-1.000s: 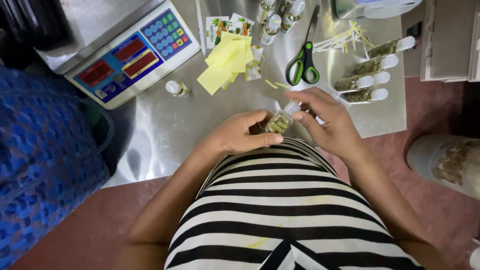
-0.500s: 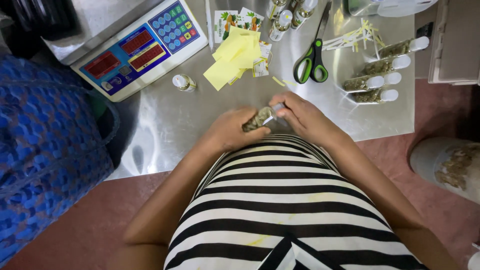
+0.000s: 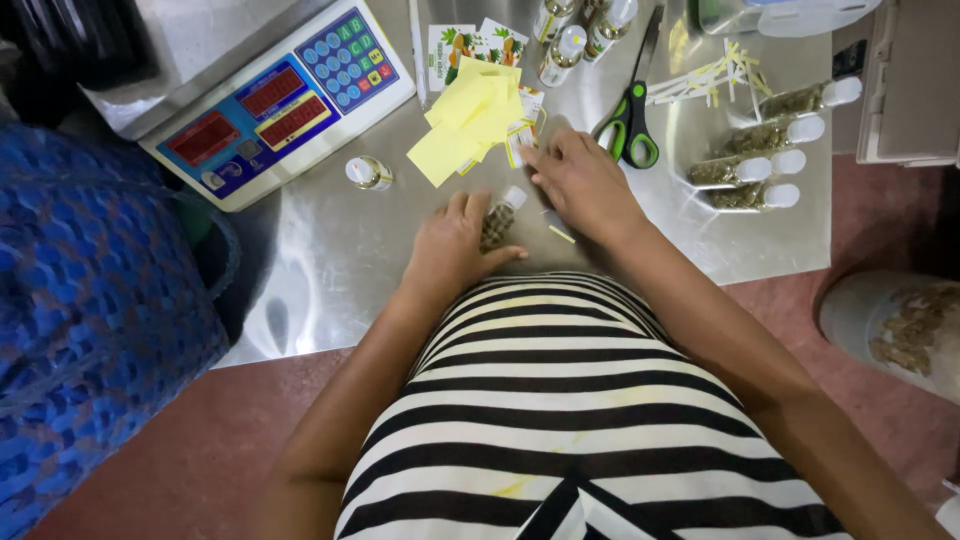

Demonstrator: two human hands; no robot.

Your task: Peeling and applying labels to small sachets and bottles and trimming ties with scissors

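1. Left hand (image 3: pixel 450 250) lies on the shiny metal desk (image 3: pixel 330 270), curled round a small clear tube-shaped bottle filled w/ brownish dried bits and topped by a white cap (image 3: pixel 498 222). Fingers wrap its lower part, so it's a closed grip.
2. Held bottle sits near centre of desk, close to the near edge, in front of the striped shirt. Long axis runs from near-left to far-right, cap end pointing far-right and sticking out past the fingers.
3. Right hand (image 3: pixel 585 185) is flat, palm down, fingers spread and holding nothing. Fingertips reach to the far-left, at the small printed labels (image 3: pixel 522 135) by the pale yellow paper slips (image 3: pixel 470 120).
4. Key relation: cap end of bottle points toward the right hand, just beside its near-left edge. Can't tell if they touch. Left hand is the one on the bottle; right is the nearer one to the labels and slips.
5. Counts: 4 filled, white-capped bottles in a row lying on their sides (image 3: pixel 765 150) at right; 3 more at the far edge, partly cut off; 1 short bottle lying alone (image 3: pixel 368 173) at left; 1 in hand.
6. Also: 1 green-handled scissors (image 3: pixel 630 125) just far of the right hand, 1 white digital scale w/ blue keypad (image 3: pixel 270 105) far-left, a scatter of thin pale strips (image 3: pixel 710 80) far-right.
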